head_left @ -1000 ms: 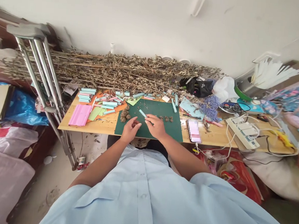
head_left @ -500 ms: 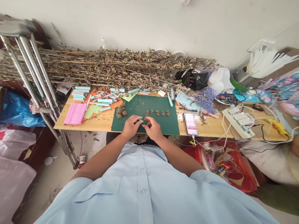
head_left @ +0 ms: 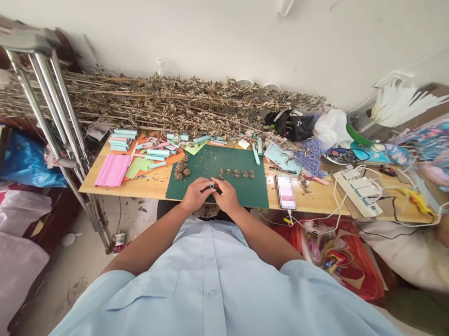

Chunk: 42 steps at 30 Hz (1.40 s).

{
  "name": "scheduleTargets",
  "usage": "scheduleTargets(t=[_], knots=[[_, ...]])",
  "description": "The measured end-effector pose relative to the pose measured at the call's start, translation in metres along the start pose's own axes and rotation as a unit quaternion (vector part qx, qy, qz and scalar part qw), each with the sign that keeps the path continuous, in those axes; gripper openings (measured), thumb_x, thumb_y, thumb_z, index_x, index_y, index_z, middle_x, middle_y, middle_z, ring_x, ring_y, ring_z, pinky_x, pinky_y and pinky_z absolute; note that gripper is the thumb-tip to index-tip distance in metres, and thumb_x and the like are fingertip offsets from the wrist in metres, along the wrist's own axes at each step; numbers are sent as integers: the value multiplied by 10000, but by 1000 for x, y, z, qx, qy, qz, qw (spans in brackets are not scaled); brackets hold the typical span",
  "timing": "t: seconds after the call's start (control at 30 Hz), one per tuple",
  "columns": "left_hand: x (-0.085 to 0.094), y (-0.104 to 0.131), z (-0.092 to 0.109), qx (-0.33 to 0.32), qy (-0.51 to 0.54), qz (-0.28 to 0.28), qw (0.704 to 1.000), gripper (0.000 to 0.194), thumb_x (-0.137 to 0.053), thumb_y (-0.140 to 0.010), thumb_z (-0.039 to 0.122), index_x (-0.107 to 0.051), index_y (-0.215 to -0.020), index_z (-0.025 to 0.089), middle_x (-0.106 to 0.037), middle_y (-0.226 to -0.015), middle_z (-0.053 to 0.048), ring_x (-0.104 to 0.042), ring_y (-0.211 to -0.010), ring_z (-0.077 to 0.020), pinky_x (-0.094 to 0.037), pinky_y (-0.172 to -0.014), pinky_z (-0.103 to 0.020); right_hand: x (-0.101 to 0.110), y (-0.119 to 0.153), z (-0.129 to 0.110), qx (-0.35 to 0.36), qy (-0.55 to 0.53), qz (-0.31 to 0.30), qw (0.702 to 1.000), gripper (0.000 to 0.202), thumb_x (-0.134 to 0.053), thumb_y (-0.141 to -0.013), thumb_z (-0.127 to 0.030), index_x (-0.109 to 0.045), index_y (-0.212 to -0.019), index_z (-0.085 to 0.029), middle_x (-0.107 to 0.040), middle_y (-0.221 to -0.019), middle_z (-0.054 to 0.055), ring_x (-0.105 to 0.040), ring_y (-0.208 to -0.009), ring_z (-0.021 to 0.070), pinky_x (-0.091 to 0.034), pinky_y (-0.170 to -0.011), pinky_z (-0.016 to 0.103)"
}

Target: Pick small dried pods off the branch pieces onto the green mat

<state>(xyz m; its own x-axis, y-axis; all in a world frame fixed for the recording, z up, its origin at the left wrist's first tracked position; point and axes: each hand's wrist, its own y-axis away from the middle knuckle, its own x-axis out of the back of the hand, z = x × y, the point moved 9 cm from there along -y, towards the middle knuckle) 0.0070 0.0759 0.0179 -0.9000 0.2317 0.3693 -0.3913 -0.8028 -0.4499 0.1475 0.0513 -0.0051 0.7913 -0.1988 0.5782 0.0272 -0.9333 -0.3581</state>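
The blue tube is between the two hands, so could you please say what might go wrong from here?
The tube, between the left hand and right hand near the edge of the table, might slip and fall. The phone lies near that edge with its cable hanging over, so a snag could drag it off.

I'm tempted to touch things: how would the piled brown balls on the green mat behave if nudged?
The brown balls would probably roll a little, being roundish but lumpy. They may be light, as their colour matches the dried plants behind. Their rough surface might crumble.
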Motion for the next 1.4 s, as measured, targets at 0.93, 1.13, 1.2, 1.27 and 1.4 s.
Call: scheduleTargets(t=[0.93,1.13,1.2,1.27,1.4], knots=[[-2,2,2,-14,29,24,999,224,-718,-985,385,-809,-1037,186,-756,-998,-87,-711,-950,-172,-595,-888,-321,7,5,-1,-9,6,20,1000,157,-664,-967,-369,-774,-1003,-263,-778,-980,75,-711,-968,268,-591,-914,444],[-2,-1,-9,24,-18,58,998,204,-706,-993,354,-799,-1045,179,-779,-1034,-99,-733,-988,-190,-601,-932,-340,33,4,12,-39,23,88,995,221,-656,-957,-373,-753,-1117,-256,-783,-1069,91,-724,-966,263,-595,-951,458],[-6,-1,-10,22,-24,45,998,195,-713,-989,342,-795,-1059,180,-782,-1026,-94,-736,-978,-189,-601,-923,-332,40,0,23,-55,49,100,992,216,-636,-949,-351,-754,-1088,-234,-778,-1069,96,-712,-858,245,-601,-910,446],[-9,-1,-10,16,-31,30,999,185,-709,-992,326,-791,-1078,185,-782,-1032,-90,-734,-984,-188,-599,-926,-328,41,-8,31,-66,77,81,992,214,-645,-930,-340,-757,-1065,-217,-771,-1110,105,-681,-758,219,-601,-874,430],[-9,-1,-14,22,-38,26,999,183,-704,-994,315,-789,-1099,192,-780,-1043,-85,-728,-992,-185,-594,-933,-325,33,-23,39,-86,138,37,986,214,-660,-920,-326,-772,-1064,-215,-765,-1128,112,-686,-815,237,-588,-875,421]])
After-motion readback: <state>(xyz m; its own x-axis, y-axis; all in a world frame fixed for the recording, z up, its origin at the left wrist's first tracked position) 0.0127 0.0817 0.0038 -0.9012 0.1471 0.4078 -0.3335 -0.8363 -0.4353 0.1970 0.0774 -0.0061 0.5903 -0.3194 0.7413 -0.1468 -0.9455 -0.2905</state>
